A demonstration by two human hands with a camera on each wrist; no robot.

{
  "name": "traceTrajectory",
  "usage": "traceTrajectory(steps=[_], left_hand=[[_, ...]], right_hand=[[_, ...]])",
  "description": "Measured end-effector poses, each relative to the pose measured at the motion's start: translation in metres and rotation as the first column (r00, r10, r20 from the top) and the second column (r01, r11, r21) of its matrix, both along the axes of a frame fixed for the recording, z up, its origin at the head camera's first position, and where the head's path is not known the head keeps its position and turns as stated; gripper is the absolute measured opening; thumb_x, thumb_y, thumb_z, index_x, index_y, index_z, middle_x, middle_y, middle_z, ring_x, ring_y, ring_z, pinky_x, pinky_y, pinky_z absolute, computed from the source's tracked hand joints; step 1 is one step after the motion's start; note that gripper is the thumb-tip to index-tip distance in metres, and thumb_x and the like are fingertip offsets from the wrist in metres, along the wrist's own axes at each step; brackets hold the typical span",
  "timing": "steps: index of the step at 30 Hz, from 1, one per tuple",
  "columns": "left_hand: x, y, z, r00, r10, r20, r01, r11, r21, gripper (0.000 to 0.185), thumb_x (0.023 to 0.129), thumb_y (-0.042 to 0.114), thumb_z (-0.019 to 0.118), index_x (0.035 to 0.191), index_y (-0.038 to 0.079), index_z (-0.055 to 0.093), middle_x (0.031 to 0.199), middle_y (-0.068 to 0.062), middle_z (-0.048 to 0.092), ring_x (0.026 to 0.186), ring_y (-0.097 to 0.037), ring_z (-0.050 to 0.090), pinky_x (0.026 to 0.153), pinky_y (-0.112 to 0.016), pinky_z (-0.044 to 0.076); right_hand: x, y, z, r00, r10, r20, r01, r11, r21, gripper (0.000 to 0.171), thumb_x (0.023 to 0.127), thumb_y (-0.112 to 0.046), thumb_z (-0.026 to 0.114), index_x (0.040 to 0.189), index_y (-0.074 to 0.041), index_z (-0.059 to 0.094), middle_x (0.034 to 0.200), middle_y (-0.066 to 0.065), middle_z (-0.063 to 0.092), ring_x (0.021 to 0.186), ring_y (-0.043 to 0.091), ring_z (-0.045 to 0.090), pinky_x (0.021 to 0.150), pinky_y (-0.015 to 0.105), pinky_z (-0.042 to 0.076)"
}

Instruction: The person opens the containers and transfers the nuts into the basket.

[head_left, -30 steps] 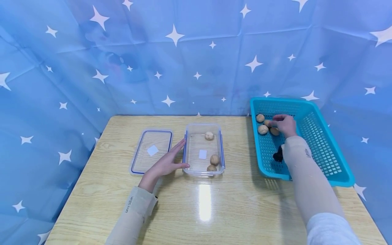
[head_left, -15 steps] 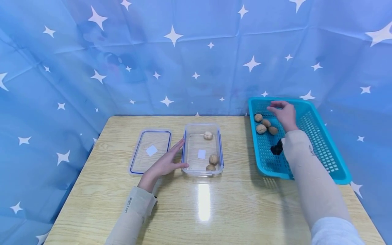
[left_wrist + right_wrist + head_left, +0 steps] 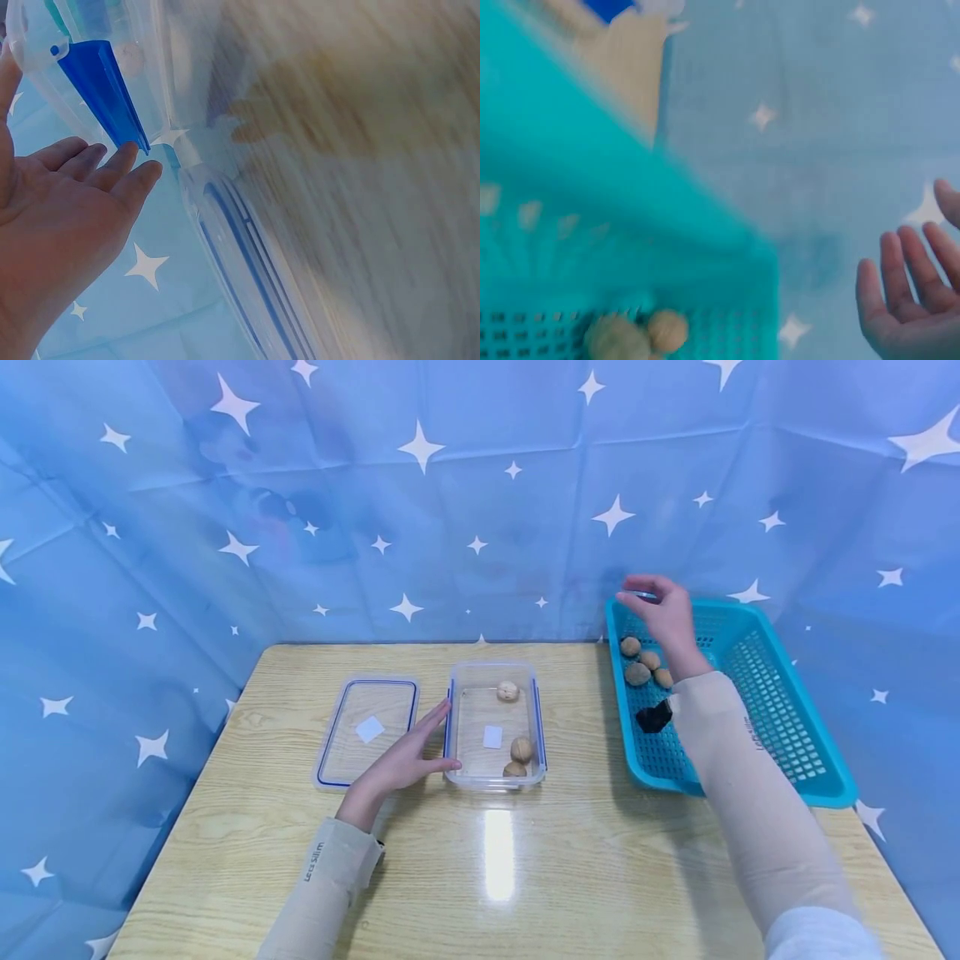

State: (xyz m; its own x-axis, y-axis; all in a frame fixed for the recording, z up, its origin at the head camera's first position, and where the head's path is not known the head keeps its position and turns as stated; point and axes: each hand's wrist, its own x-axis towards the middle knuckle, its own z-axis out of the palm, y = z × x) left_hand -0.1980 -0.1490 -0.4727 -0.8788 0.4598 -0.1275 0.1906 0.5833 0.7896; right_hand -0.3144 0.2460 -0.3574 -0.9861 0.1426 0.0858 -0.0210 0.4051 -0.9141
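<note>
In the head view my left hand (image 3: 401, 764) lies along the left side of a clear plastic food container (image 3: 471, 764), fingers extended toward its wall and thumb at the near corner. The left wrist view shows fingertips at the blue locking flap (image 3: 103, 84). Two walnuts sit in the container's near right corner, one of them a brown walnut (image 3: 521, 749); a paler walnut (image 3: 507, 692) lies farther back. My right hand (image 3: 663, 608) hovers over the far left rim of a turquoise basket (image 3: 813, 727), fingers bent in the head view. Its palm (image 3: 922, 330) looks bare in the right wrist view.
Several walnuts (image 3: 637, 674) lie in the basket's left part. The container's clear lid (image 3: 367, 693), with a blue seal, rests on the wooden table (image 3: 420, 893) beyond my left hand. A blue star-patterned curtain (image 3: 480, 485) hangs behind the table.
My right hand has risen from among the walnuts in the basket and moved left to above the far left rim. My left hand stays beside the container.
</note>
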Motion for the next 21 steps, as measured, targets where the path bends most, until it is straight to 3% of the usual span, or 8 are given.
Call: traceTrajectory(steps=[9,21], left_hand=[[-0.001,0.001,-0.001,1.0,0.002,0.004,-0.002,1.0,0.003,0.097,0.091,0.029,0.073,0.162,0.02,0.009,0.17,-0.003,0.004,0.156,-0.033,0.008,0.125,-0.059,0.014],[-0.001,0.001,-0.002,1.0,0.005,0.003,-0.005,1.0,0.011,0.096,0.091,0.028,0.073,0.162,0.02,0.009,0.17,-0.001,0.004,0.156,-0.032,0.007,0.125,-0.058,0.013]], right_hand=[[0.016,-0.044,0.004,0.995,0.09,-0.046,-0.093,0.994,-0.053,0.045,0.096,-0.035,0.066,0.136,-0.015,0.059,0.142,0.007,0.057,0.13,0.023,0.055,0.109,0.041,0.046],[0.037,-0.093,-0.033,0.967,0.254,-0.031,-0.256,0.959,-0.124,0.048,0.098,-0.024,0.065,0.139,-0.004,0.055,0.143,0.015,0.056,0.13,0.031,0.055,0.11,0.047,0.046]])
